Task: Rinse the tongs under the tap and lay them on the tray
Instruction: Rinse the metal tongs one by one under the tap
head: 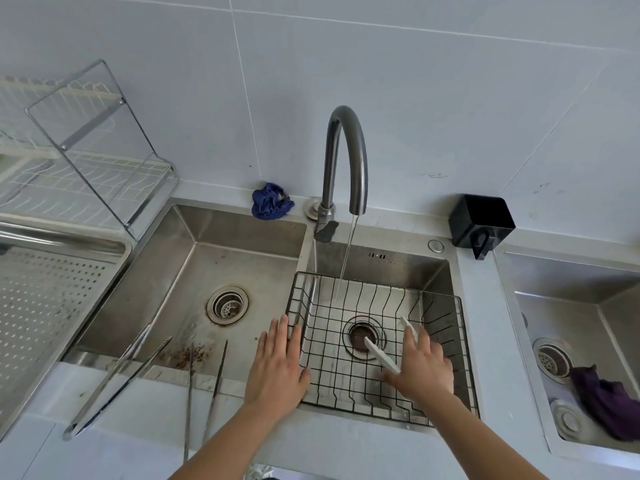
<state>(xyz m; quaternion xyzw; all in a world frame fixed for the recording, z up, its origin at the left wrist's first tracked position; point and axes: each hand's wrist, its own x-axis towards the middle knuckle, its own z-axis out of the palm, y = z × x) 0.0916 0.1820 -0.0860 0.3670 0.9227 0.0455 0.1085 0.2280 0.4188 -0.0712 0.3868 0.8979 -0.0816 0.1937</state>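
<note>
Metal tongs [114, 372], two pairs, lie nearest on the grey surface [346, 445], with their tips over the front lip of the left sink bowl. No hand touches them.

A little farther on, the right hand [422, 368] holds the white tongs [381, 356]. Its fingers [424, 341] curl round the back end. The two white arms stand apart and point away and to the left, over the wire basket [381, 285] in the right bowl. The left hand [277, 368] is flat at the basket's left edge. Its fingers are straight and spread, and it holds nothing.

Farther back, the water [346, 258] runs down from the tap [346, 150] into the far part of the basket. It lands beyond the white tips and a bit to their left, so I think the tips are not yet under it. The tongs look like they must go forward and left to get wet.

The tray [52, 299], with its little holes, is well off to the left, past the left bowl. The left hand is nearer to it.
</note>
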